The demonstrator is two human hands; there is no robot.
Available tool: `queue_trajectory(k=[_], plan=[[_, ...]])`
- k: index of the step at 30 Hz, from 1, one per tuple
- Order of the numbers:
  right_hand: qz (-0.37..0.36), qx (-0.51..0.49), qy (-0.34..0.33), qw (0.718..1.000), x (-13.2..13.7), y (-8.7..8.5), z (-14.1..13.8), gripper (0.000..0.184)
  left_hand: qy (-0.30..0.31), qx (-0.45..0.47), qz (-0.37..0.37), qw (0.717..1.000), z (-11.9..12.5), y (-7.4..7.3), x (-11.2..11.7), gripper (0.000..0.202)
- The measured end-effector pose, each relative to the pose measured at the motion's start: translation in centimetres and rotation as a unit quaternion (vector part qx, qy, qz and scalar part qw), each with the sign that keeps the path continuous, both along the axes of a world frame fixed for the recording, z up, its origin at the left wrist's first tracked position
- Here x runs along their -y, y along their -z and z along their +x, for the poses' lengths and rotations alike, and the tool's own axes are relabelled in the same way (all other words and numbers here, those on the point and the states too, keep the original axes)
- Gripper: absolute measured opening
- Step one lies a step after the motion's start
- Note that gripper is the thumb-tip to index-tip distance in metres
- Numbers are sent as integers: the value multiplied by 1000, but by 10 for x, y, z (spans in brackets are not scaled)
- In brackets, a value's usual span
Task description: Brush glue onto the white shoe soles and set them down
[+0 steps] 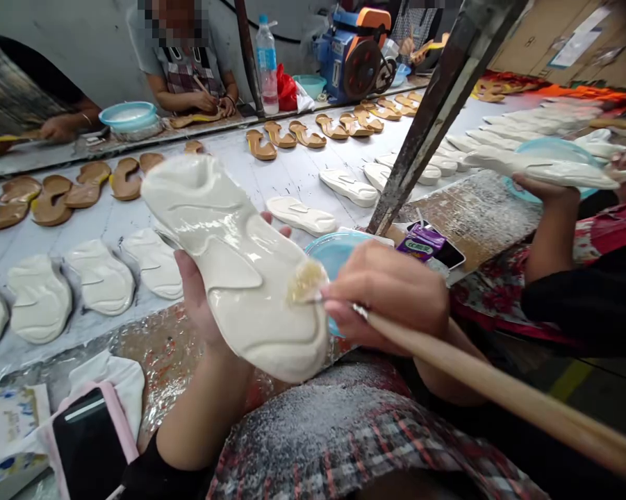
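Observation:
My left hand (pixel 204 309) holds up a white shoe sole (pixel 234 281) from beneath, thumb along its near edge, some fingertips showing beyond the far edge. The sole is tilted toward me, and its contoured face shines wet. In my right hand (pixel 399 295) is a brush (pixel 469 368) with a long wooden handle, gripped close to the bristles. Its pale yellowish bristles touch the sole's face near the right end. Partly hidden behind my right hand stands a light blue bowl (pixel 326 243). Its contents cannot be made out.
White soles (pixel 40 298) line the near side of the table (pixel 203 184), tan sole pieces (pixel 263 144) the far side. A slanted metal post (pixel 427 118) rises at right. A phone (pixel 91 444) lies lower left. Co-workers sit opposite; another's hand (pixel 547 187) holds a sole at right.

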State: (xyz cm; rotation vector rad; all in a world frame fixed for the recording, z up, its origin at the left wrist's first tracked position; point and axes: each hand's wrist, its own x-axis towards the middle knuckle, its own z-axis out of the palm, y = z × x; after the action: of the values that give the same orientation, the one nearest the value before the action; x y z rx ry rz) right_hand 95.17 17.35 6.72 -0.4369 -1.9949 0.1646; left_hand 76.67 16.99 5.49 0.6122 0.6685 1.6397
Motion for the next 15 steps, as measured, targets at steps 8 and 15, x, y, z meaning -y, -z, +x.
queue_trajectory(k=[8,15], plan=[[-99,-83,-56,990,27,16,7,20,-19,39,-57,997,-11,6,-11,72],[-136,-72,-62,986,19,3,0,25,-16,13,-65,998,7,8,-13,70]])
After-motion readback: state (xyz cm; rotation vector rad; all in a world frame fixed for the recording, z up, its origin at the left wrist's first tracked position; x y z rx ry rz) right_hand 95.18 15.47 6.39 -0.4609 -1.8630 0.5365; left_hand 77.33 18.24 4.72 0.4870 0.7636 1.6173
